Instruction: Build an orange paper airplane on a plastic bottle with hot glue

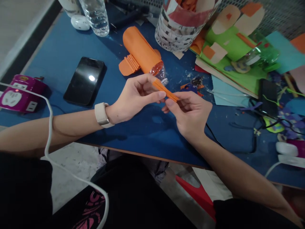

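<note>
Centrally, above the blue counter [59, 54], both hands pinch one folded orange paper strip [165, 90]. Left hand [133, 97] is closed on the strip's upper-left end, thumb and fingers together; right hand [190, 113] is clamped on its lower-right end. The strip's long axis runs diagonally, upper left to lower right, between the two hands. Just behind lies an orange-wrapped bottle [143, 54]; a phone [84, 81] rests well left. Bare counter lies below the hands, toward the near edge.
</note>
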Demonstrator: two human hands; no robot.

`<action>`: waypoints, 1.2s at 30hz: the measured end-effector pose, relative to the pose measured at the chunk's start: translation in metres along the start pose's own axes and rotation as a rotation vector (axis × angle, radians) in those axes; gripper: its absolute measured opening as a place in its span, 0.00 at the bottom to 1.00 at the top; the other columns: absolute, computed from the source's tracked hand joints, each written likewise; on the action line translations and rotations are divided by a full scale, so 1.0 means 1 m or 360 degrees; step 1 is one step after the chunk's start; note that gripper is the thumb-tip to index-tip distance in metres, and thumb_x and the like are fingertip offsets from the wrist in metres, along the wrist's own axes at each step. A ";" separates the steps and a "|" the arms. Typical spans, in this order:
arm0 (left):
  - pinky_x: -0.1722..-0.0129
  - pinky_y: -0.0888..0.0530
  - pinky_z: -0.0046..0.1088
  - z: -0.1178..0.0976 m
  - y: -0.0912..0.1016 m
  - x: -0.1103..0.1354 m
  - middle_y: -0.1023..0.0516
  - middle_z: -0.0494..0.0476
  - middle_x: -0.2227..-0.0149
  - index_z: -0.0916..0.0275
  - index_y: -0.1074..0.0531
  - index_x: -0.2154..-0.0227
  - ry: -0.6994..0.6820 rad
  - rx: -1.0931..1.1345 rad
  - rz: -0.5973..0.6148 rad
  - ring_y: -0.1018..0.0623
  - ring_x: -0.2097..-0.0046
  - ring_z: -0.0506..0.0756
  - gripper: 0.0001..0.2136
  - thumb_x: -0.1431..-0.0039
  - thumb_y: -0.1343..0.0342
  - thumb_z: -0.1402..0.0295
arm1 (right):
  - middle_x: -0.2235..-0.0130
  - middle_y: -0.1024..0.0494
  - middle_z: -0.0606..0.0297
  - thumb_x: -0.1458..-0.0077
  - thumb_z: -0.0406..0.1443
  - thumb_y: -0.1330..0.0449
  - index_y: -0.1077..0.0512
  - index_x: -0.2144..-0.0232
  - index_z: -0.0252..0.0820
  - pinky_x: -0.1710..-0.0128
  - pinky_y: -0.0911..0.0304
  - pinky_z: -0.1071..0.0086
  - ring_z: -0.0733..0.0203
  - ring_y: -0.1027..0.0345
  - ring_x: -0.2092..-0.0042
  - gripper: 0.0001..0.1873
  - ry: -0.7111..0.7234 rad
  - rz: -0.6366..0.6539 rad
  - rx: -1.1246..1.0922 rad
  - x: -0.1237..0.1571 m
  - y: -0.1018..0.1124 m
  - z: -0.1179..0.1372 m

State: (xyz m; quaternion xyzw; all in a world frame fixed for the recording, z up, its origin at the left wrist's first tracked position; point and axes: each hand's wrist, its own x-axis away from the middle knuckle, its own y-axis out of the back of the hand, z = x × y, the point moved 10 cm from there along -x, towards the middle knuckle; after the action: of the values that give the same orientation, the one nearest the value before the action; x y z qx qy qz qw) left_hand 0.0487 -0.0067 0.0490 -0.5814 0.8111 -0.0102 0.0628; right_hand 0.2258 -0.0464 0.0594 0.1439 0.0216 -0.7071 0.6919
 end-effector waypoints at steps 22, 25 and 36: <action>0.54 0.05 0.36 -0.017 0.000 -0.004 0.05 0.56 0.54 0.54 0.06 0.54 -0.0512 -0.0074 0.0210 0.05 0.55 0.59 0.15 0.31 0.18 0.49 | 0.64 0.09 0.65 0.35 0.59 0.16 0.07 0.58 0.52 0.62 0.09 0.57 0.55 0.13 0.67 0.20 0.0119 0.0060 -0.0251 -0.011 0.006 -0.007; 0.52 0.05 0.39 -0.023 0.000 -0.002 0.04 0.55 0.52 0.50 0.05 0.52 -0.0572 -0.0128 0.0231 0.05 0.52 0.61 0.12 0.29 0.19 0.51 | 0.63 0.09 0.65 0.36 0.60 0.16 0.07 0.58 0.52 0.63 0.09 0.58 0.56 0.13 0.67 0.21 0.0102 0.0094 -0.0307 -0.013 0.004 -0.008; 0.53 0.04 0.38 -0.017 0.000 0.002 0.04 0.56 0.53 0.52 0.06 0.51 -0.0552 -0.0169 0.0181 0.04 0.54 0.60 0.15 0.27 0.22 0.47 | 0.59 0.09 0.66 0.37 0.54 0.13 0.08 0.55 0.54 0.59 0.07 0.56 0.55 0.11 0.64 0.18 0.0171 0.0056 -0.0326 -0.008 0.003 -0.002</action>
State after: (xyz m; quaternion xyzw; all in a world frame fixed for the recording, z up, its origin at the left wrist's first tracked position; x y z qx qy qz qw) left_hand 0.0458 -0.0093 0.0656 -0.5302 0.8190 0.1366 0.1714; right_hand 0.2287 -0.0382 0.0598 0.1106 0.1283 -0.6802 0.7131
